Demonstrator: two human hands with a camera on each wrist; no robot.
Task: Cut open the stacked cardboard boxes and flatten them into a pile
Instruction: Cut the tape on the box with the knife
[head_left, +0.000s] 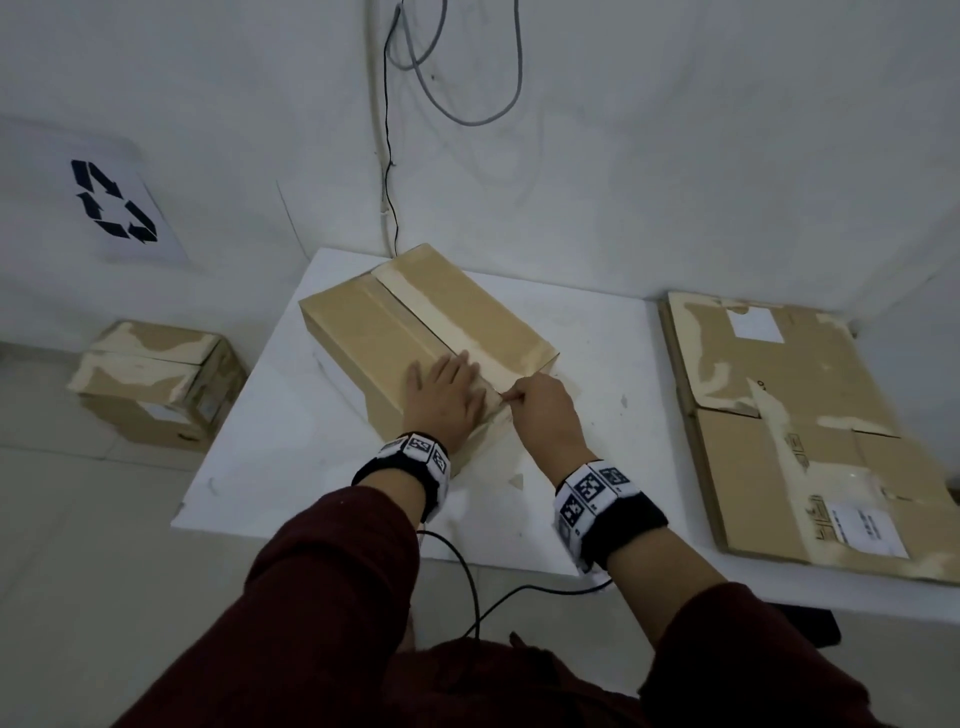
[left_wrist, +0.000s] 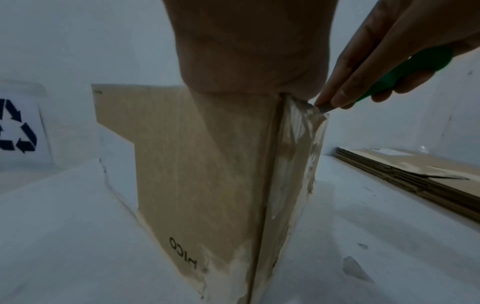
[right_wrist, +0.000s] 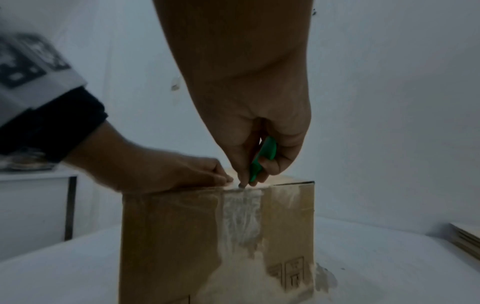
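A closed brown cardboard box (head_left: 415, 332) stands on the white table (head_left: 270, 467), sealed along its top seam with clear tape (head_left: 467, 338). My left hand (head_left: 447, 395) lies flat on the box top near its front edge, fingers straight, pressing down. My right hand (head_left: 540, 410) grips a green-handled cutter (right_wrist: 263, 158) with its tip at the tape on the front top edge, right beside the left fingers. The cutter (left_wrist: 405, 72) and its blade tip show in the left wrist view over the crumpled tape (left_wrist: 298, 144). The tape (right_wrist: 241, 214) runs down the front face.
A pile of flattened cardboard (head_left: 800, 431) lies at the right of the table. Another taped box (head_left: 156, 384) stands on the floor at the left, below a recycling sign (head_left: 111, 205) on the wall. Cables (head_left: 447, 67) hang on the wall behind.
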